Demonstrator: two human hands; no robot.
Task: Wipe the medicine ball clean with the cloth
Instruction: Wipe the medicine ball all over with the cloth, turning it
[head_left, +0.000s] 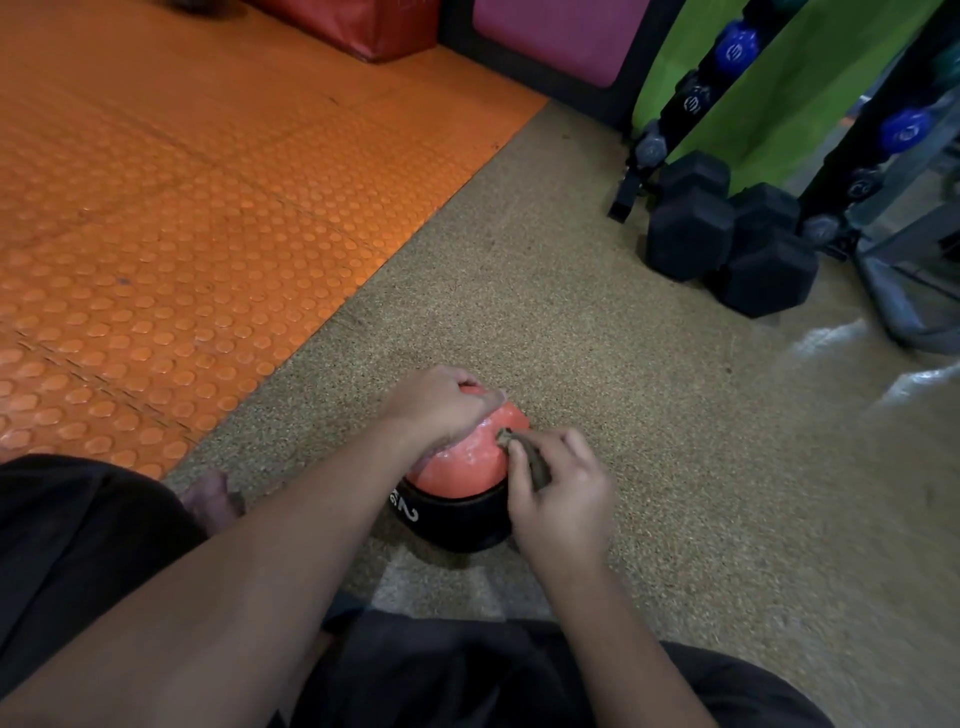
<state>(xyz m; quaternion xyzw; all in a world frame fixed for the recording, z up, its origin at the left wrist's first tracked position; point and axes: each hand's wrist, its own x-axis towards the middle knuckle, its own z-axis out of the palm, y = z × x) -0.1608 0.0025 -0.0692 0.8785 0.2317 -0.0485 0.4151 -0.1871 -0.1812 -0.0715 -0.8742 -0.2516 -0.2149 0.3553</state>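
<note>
Speckled tan rubber flooring (597, 364) covers the middle and right of the room, and on it, close in front of the seated person, sits the medicine ball (467, 462), its upper part orange-red and shiny, its lower band black with a white "2" printed on the left side. The left hand (441, 405) lies over the top of the ball from the left, fingers curled round the far upper edge and gripping it. The right hand (561, 488) is at the ball's right side, its fingers bunched together and pinching a small, dark brownish cloth (524, 457) that touches the orange surface near the top right. Both forearms reach in from the bottom of the view over dark-clothed legs, and a bare foot (210, 499) rests on the floor just left of the ball. To the left, an orange mat (156, 208) with a raised round-stud pattern meets the tan floor along a diagonal edge. At the far end stand a red padded block (353, 26) and a pink padded panel (550, 36) in a dark frame. To the upper right, a bright green wall (779, 93) backs a black rack (691, 98) carrying small dumbbells with blue and grey ends, and several black hex dumbbells (727, 244) lie clustered on the floor at its foot. Pale glare streaks the floor at the right edge.
</note>
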